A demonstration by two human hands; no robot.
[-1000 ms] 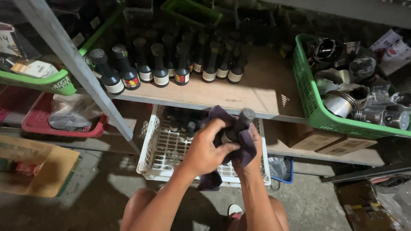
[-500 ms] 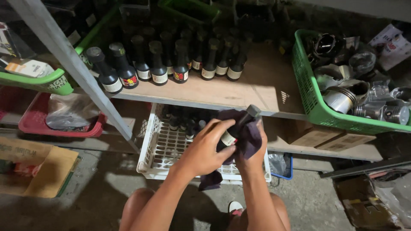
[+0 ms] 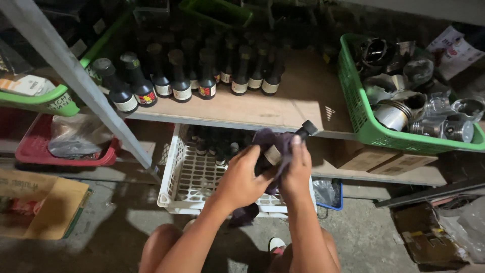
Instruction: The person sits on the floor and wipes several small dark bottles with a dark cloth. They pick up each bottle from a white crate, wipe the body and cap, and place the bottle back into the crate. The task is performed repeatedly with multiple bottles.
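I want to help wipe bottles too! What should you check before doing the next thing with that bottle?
1. Left hand grips the dark bottle: ok.
2. Right hand presses the purple cloth around it: ok.
3. Cap on the bottle: ok, it shows at the top.
4. Free room on the wooden shelf beside the bottle row: ok.
5. Bottle fully clean: cannot tell.
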